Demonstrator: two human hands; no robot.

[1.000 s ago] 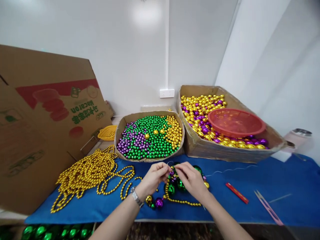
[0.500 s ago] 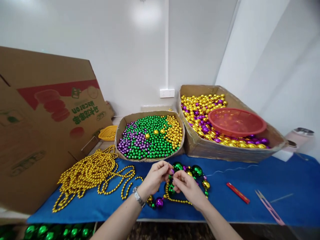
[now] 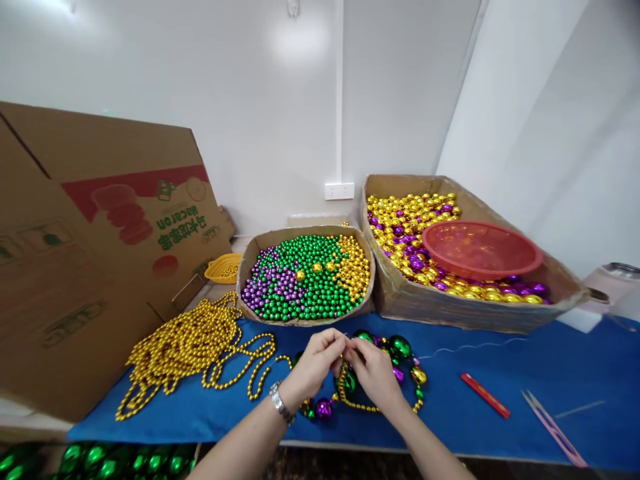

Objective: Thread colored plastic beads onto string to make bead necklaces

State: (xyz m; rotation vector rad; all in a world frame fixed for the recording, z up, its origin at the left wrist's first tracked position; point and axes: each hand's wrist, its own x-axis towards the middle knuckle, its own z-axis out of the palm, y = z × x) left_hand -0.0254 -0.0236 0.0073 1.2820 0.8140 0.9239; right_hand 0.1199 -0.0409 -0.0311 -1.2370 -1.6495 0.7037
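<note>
My left hand (image 3: 314, 363) and my right hand (image 3: 373, 370) meet fingertip to fingertip above the blue cloth (image 3: 500, 373), both pinched closed on a bead necklace (image 3: 395, 363) of green, purple and gold balls. The necklace loops on the cloth under and to the right of my hands. A thin wire (image 3: 465, 348) trails off to the right from it. A silver watch sits on my left wrist.
A box of small green, purple and gold beads (image 3: 306, 275) stands behind my hands. A larger box of gold and purple balls (image 3: 415, 233) holds a red bowl (image 3: 481, 248). Gold bead strands (image 3: 190, 347) pile at left, beside cardboard (image 3: 85, 267). A red tool (image 3: 485, 395) and pink snips (image 3: 553, 427) lie right.
My right hand has drawn in toward my left, uncovering the green balls of the necklace. The view has shifted slightly, so everything sits a little to the right.
</note>
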